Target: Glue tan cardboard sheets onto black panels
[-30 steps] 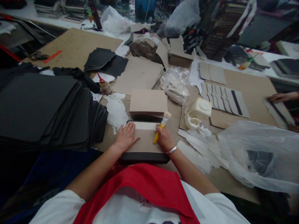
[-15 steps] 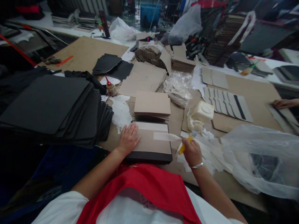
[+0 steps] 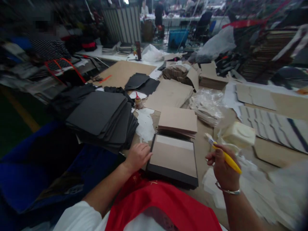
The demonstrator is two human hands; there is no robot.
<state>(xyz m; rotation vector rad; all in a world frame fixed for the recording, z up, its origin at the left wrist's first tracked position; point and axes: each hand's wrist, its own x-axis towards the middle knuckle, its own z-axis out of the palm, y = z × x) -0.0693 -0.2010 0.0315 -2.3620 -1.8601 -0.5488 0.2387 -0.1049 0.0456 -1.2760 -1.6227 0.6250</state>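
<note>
My right hand is closed around the yellow handle of a paintbrush, its pale bristles pointing up and left, off the right side of a black-edged stack. On top of that stack lies a brown board with a black band along its near side and a white strip along its far side. My left hand rests at the board's left edge, fingers loosely extended and not pinching anything visible. Behind the board sits a stack of brown cards.
Black sheets are piled at left, above a blue bin. A red-tipped glue bottle stands near them. To the right are a cream plastic container, white paper scraps and boards laid out in overlapping rows.
The camera view has swung left and up. A white strip that stretched from the board to my right hand no longer shows. The brush has turned bristles-up, and my left hand has slid to the board's edge.
</note>
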